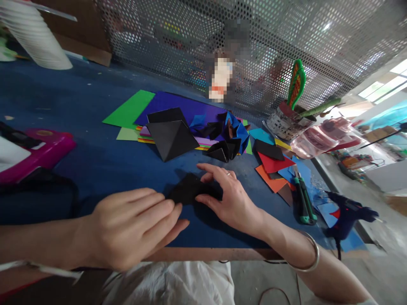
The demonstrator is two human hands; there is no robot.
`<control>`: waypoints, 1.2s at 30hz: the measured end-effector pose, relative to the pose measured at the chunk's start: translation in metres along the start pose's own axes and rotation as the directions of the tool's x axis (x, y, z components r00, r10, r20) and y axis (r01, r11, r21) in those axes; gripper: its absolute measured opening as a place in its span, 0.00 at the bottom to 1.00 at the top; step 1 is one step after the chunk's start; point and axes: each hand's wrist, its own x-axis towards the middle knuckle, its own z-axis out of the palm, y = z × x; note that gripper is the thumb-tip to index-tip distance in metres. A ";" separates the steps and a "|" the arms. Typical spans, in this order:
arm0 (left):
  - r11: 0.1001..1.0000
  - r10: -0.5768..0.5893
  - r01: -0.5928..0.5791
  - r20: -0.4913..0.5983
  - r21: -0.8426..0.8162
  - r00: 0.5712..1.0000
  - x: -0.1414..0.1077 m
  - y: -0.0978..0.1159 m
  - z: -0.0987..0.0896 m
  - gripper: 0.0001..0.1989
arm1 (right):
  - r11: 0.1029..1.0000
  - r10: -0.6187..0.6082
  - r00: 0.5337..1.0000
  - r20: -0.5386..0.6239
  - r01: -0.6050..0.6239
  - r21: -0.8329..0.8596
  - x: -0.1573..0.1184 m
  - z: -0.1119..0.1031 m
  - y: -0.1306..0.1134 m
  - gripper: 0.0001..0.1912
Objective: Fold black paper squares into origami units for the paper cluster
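Observation:
Near the table's front edge, a piece of black paper [187, 188] lies between my two hands. My right hand [224, 190] grips its right side, thumb below and fingers curled above. My left hand [136, 220] reaches in from the left, fingers pressed together, their tips at the paper's lower left edge; what they pinch is partly hidden. Just beyond sits a folded black paper shape [171, 137] with a pointed front. Beside it are small folded black pieces [224, 149] and a folded blue piece [237, 131], all on or against a stack of coloured paper sheets [193, 106].
On the right lie paper scraps [270, 178], a green utility knife [303, 195] and a dark glue gun [349, 216]. A potted cactus [289, 120] stands behind them. A magenta tool [47, 148] is at left, with stacked white cups [38, 38] behind. Perforated metal [178, 51] borders the back.

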 end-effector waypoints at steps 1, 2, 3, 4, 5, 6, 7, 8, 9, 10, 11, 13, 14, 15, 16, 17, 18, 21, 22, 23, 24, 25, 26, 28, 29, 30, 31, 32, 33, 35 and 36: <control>0.999 0.027 -0.027 -0.014 0.027 1.000 0.008 -0.005 -0.003 0.04 | 0.999 -0.049 0.999 0.002 0.049 0.002 0.000 0.001 -0.001 0.28; 1.000 -0.001 0.001 -0.001 0.008 1.000 0.016 -0.010 -0.006 0.07 | 0.994 -0.106 0.994 0.007 0.106 0.005 0.001 0.001 -0.001 0.28; 0.995 -0.091 0.092 0.036 -0.034 0.995 0.022 -0.016 -0.009 0.09 | 0.987 -0.163 0.987 0.009 0.163 0.004 0.001 0.000 -0.001 0.28; 0.986 -0.143 0.145 0.026 -0.087 0.989 0.028 -0.021 -0.010 0.11 | 0.977 -0.213 0.977 0.002 0.213 -0.002 0.001 -0.001 -0.001 0.28; 0.975 -0.192 0.192 0.010 -0.116 0.981 0.031 -0.026 -0.010 0.12 | 0.967 -0.255 0.967 -0.019 0.255 -0.010 0.002 -0.003 -0.001 0.28; 0.959 -0.244 0.243 0.015 -0.148 0.970 0.033 -0.030 -0.009 0.14 | 0.959 -0.284 0.958 -0.047 0.284 -0.020 0.002 -0.004 -0.001 0.26; 0.943 -0.277 0.276 0.025 -0.184 0.961 0.033 -0.033 -0.007 0.15 | 0.953 -0.302 0.950 -0.079 0.301 -0.025 0.002 -0.005 0.000 0.25; 0.929 -0.297 0.301 0.048 -0.214 0.954 0.032 -0.036 -0.004 0.17 | 0.950 -0.313 0.944 -0.103 0.313 -0.022 0.002 -0.005 0.001 0.25; 0.917 -0.304 0.315 0.082 -0.243 0.949 0.031 -0.038 -0.002 0.20 | 0.947 -0.319 0.940 -0.122 0.320 -0.013 0.002 -0.004 0.002 0.25; 0.911 -0.298 0.317 0.112 -0.265 0.948 0.029 -0.040 0.001 0.23 | 0.947 -0.320 0.938 -0.137 0.322 -0.001 0.001 -0.004 0.004 0.25; 0.913 -0.279 0.306 0.133 -0.270 0.951 0.027 -0.041 0.003 0.26 | 0.947 -0.317 0.937 -0.145 0.322 0.011 0.001 -0.003 0.006 0.25; 0.944 -0.220 0.246 0.136 -0.218 0.966 0.025 -0.041 0.004 0.27 | 0.945 -0.317 0.936 -0.152 0.325 0.028 0.002 -0.001 0.010 0.25; 0.965 -0.180 0.200 0.126 -0.167 0.976 0.024 -0.041 0.004 0.25 | 0.943 -0.323 0.934 -0.150 0.331 0.029 0.003 -0.001 0.013 0.25; 0.983 -0.129 0.143 0.117 -0.115 0.985 0.024 -0.040 0.003 0.23 | 0.939 -0.336 0.930 -0.147 0.343 0.022 0.003 -0.001 0.015 0.25; 0.994 -0.076 0.086 0.124 -0.072 0.989 0.023 -0.040 0.003 0.21 | 0.934 -0.352 0.926 -0.139 0.356 0.008 0.004 -0.001 0.017 0.25; 0.998 -0.030 0.037 0.149 -0.045 0.988 0.022 -0.039 0.002 0.20 | 0.929 -0.368 0.920 -0.131 0.370 -0.014 0.005 -0.002 0.019 0.25; 0.999 0.005 0.001 0.187 -0.037 0.982 0.021 -0.039 0.002 0.20 | 0.923 -0.384 0.916 -0.119 0.382 -0.040 0.005 -0.003 0.021 0.25; 0.994 0.076 -0.051 0.273 -0.097 0.959 0.016 -0.038 0.005 0.22 | 0.903 -0.419 0.906 -0.053 0.411 -0.125 0.007 -0.008 0.024 0.25; 0.992 0.084 -0.053 0.276 -0.116 0.957 0.014 -0.039 0.007 0.22 | 0.894 -0.429 0.903 -0.021 0.421 -0.150 0.007 -0.010 0.024 0.25; 0.990 0.091 -0.057 0.264 -0.132 0.960 0.012 -0.039 0.008 0.22 | 0.883 -0.439 0.898 0.017 0.435 -0.176 0.007 -0.013 0.024 0.25; 0.988 0.092 -0.058 0.247 -0.141 0.965 0.011 -0.040 0.009 0.21 | 0.870 -0.447 0.893 0.060 0.449 -0.201 0.007 -0.015 0.024 0.25; 0.988 0.088 -0.056 0.231 -0.143 0.969 0.009 -0.040 0.010 0.21 | 0.857 -0.453 0.886 0.103 0.464 -0.225 0.007 -0.017 0.024 0.24; 0.989 0.084 -0.053 0.220 -0.141 0.972 0.008 -0.041 0.011 0.20 | 0.844 -0.456 0.879 0.141 0.477 -0.247 0.007 -0.019 0.023 0.22; 0.989 0.078 -0.048 0.214 -0.142 0.974 0.007 -0.041 0.012 0.21 | 0.823 -0.456 0.869 0.192 0.494 -0.279 0.007 -0.022 0.021 0.16; 0.989 0.075 -0.044 0.219 -0.142 0.973 0.007 -0.041 0.012 0.21 | 0.816 -0.459 0.865 0.203 0.500 -0.289 0.007 -0.022 0.020 0.13; 0.989 0.071 -0.040 0.225 -0.139 0.972 0.007 -0.040 0.011 0.21 | 0.810 -0.462 0.862 0.208 0.506 -0.296 0.006 -0.023 0.020 0.10; 0.990 0.067 -0.037 0.228 -0.135 0.971 0.008 -0.040 0.011 0.21 | 0.805 -0.466 0.859 0.211 0.511 -0.302 0.006 -0.023 0.019 0.08; 0.991 0.063 -0.033 0.233 -0.132 0.971 0.009 -0.039 0.011 0.20 | 0.799 -0.472 0.856 0.212 0.517 -0.307 0.006 -0.023 0.019 0.07; 0.991 0.059 -0.029 0.234 -0.130 0.970 0.009 -0.039 0.010 0.20 | 0.795 -0.477 0.853 0.212 0.522 -0.310 0.006 -0.023 0.018 0.07; 0.992 0.052 -0.023 0.235 -0.126 0.971 0.011 -0.039 0.010 0.20 | 0.789 -0.484 0.849 0.213 0.528 -0.314 0.005 -0.023 0.019 0.08; 0.992 0.051 -0.023 0.227 -0.126 0.973 0.012 -0.039 0.009 0.20 | 0.786 -0.485 0.847 0.216 0.531 -0.316 0.004 -0.023 0.019 0.09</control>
